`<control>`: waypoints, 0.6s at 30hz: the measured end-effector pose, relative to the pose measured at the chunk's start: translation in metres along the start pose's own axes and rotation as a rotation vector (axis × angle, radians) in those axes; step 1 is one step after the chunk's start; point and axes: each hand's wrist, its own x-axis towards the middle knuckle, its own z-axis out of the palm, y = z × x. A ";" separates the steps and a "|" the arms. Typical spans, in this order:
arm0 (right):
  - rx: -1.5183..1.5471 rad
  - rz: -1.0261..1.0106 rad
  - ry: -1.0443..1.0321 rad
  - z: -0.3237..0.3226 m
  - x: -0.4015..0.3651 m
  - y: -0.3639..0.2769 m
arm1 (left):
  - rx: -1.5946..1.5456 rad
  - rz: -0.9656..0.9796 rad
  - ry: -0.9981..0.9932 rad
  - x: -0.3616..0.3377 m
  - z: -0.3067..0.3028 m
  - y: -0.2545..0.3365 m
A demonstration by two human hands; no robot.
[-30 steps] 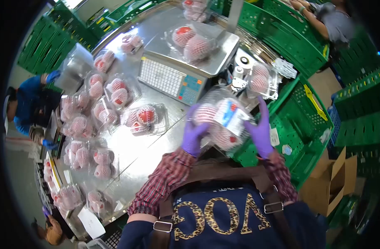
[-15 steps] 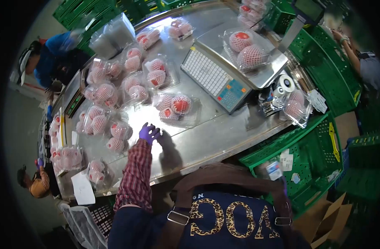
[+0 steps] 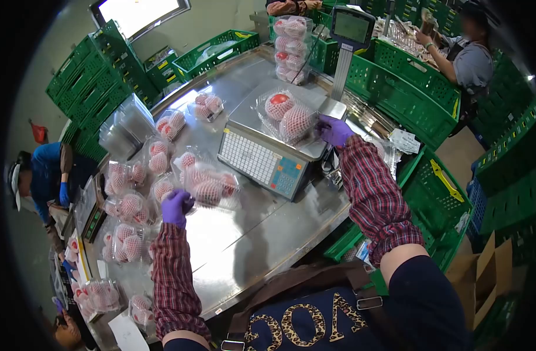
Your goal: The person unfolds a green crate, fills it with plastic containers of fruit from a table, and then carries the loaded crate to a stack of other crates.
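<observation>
**A:** Left hand (image 3: 177, 206)?
**B:** Clenched on the near clamshell (image 3: 212, 187), gripping its corner at 8 o'clock. That pack is at 9 o'clock from the scale (image 3: 262, 159), over the steel table (image 3: 268, 234). Resting or lifted, cannot tell.
**A:** Why the corner?
**B:** Probably because the rim is stiff there. Netted fruit fills the middle.
**A:** Right hand (image 3: 333, 130)?
**B:** At 3 o'clock of the scale clamshell (image 3: 285, 114), fingers touching its edge. Gripping or only resting, cannot tell. The pack lies flat on the platter, clear of the keypad, so I judge its whole weight bears there.
**A:** Around them?
**B:** Loose packs (image 3: 130, 207) crowd 9 to 11 o'clock. A stack (image 3: 291, 41) stands at 12, beside the display (image 3: 351, 26). Green crates (image 3: 396, 76) ring the far side.
</observation>
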 end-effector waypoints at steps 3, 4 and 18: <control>-0.029 -0.071 -0.024 -0.014 -0.027 0.010 | 0.168 0.230 -0.055 0.000 0.062 0.041; 0.112 0.004 0.004 -0.014 -0.048 0.007 | 0.252 0.426 -0.039 0.011 0.085 0.045; 0.189 -0.124 0.225 0.028 -0.311 0.007 | 0.392 0.645 -0.582 -0.044 0.254 -0.025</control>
